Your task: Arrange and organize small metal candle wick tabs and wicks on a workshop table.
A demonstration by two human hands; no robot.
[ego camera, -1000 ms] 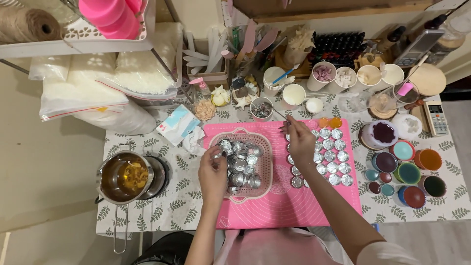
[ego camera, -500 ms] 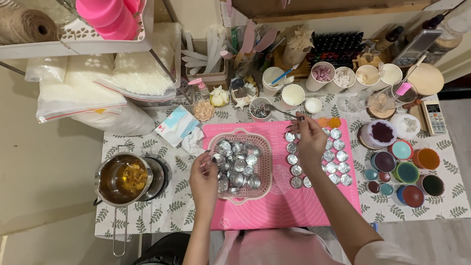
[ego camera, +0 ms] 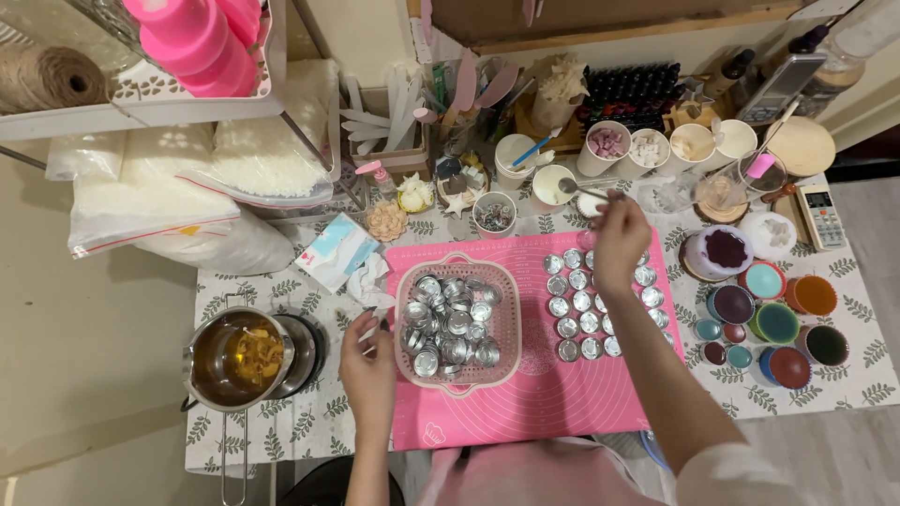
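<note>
My left hand hovers just left of the pink basket, which is full of small empty metal cups. Its fingers are curled, and I cannot tell whether they hold anything. My right hand is raised over the far end of the rows of metal cups laid out on the pink mat. Its fingertips are pinched together on a small thin piece near a white bowl with a spoon. The hand hides some of the cups in the rows.
A metal pot of yellow melted wax stands at the left. Coloured bowls cluster at the right, white cups line the back, and bags of white flakes lie at the back left. A remote is at the far right.
My left hand has drawn back out of the basket to its left side. My right hand has risen from the rows of cups toward the back of the table.
</note>
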